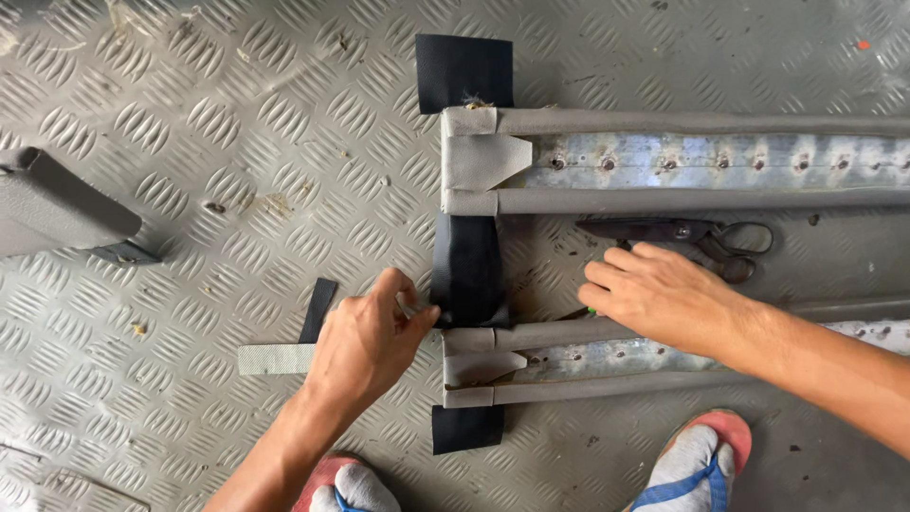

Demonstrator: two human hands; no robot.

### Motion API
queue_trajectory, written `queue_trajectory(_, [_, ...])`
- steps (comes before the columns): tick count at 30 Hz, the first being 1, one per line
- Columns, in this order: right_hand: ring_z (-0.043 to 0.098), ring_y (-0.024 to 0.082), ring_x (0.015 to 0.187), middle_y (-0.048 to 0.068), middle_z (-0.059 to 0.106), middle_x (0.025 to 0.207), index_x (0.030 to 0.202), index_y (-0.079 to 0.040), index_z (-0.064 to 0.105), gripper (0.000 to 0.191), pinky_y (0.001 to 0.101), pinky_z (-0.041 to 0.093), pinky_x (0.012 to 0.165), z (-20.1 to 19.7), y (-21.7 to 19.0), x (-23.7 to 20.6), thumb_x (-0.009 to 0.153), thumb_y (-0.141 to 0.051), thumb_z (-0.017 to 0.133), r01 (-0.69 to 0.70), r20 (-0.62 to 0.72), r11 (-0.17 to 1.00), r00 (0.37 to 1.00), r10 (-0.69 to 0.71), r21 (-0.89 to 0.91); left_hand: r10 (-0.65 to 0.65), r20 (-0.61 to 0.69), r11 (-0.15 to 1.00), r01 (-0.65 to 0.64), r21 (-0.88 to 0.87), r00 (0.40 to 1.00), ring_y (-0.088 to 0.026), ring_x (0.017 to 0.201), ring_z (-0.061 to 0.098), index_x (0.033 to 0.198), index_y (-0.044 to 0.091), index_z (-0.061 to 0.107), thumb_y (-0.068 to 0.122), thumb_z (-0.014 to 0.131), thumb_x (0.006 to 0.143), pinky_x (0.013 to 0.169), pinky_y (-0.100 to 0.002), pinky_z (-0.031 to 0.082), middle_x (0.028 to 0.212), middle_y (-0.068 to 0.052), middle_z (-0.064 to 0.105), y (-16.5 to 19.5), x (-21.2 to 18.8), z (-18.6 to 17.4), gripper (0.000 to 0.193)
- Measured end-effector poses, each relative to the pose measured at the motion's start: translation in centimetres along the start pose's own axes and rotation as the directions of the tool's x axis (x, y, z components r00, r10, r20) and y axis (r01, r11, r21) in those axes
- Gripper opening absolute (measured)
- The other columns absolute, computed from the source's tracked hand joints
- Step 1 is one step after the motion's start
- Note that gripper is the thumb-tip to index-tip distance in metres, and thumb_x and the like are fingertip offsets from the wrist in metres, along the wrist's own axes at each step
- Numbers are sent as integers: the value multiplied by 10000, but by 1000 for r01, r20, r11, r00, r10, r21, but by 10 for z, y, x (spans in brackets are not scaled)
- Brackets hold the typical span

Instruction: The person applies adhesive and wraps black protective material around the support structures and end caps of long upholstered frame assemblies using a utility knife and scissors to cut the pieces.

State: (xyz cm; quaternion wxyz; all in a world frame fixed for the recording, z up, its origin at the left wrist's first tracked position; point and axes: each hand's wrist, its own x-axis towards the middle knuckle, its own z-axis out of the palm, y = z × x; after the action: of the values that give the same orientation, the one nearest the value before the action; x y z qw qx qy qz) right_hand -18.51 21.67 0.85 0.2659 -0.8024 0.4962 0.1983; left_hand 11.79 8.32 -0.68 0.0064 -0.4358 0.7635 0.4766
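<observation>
Two long metal rails wrapped in grey fabric lie side by side on the floor: a far rail (682,161) and a near rail (569,360). A black fabric strip (466,265) runs across their left ends. My left hand (365,341) pinches the black strip's left edge beside the near rail's end. My right hand (654,294) rests on the near rail's upper tube, fingers curled over something small and green that is mostly hidden. Black scissors (692,232) lie between the rails, just beyond my right hand.
The floor is grey diamond-tread metal plate (190,142). A grey fabric scrap (275,358) and a thin black strip (318,311) lie left of my left hand. A grey padded part (57,204) sits at the far left. My sandalled feet (697,465) are at the bottom.
</observation>
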Motion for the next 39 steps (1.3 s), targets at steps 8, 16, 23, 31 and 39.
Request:
queue_trajectory(8, [675,197,770,31,678,896,1070,-62,582,222,348,524,669,1,10,-20,912,-204,645,-109,-236,813,927,291,571,-112,-108,990,102,-99,988,-227,476,666,951,23,650,247,723,896,474,-365,517,620,-126,700,14,-11,-11,242])
queue_trajectory(16, [597,85,704,23,667,854,1205,-50,638,273,268,533,604,3,-42,-7,957,-166,648,-79,-14,175,880,475,981,-109,-43,891,78,-447,993,-108,659,650,1024,35,761,305,777,868,608,-280,552,760,-32,744,40,-22,2,312])
queue_trajectory(23, [677,94,643,21,747,803,1120,-47,672,270,264,572,571,-22,-72,13,890,-183,718,-76,-42,238,889,457,968,-230,78,750,228,-621,970,-59,689,625,988,30,772,286,750,895,622,-249,528,752,-1,724,40,-22,7,273])
queue_trajectory(31, [708,82,761,24,769,868,1186,-41,692,282,254,586,649,-27,-81,14,930,-158,685,-20,-75,225,910,408,974,-178,46,767,168,-620,983,-54,692,638,951,17,770,274,753,902,632,-240,540,737,-1,730,37,-27,8,262])
queue_trajectory(39, [715,66,704,7,784,816,1279,-90,671,369,244,602,625,-29,-82,20,915,-155,680,-96,104,-41,939,329,995,-72,32,804,77,-589,997,-68,683,626,979,33,804,275,754,899,615,-255,527,785,-4,752,40,-30,18,260])
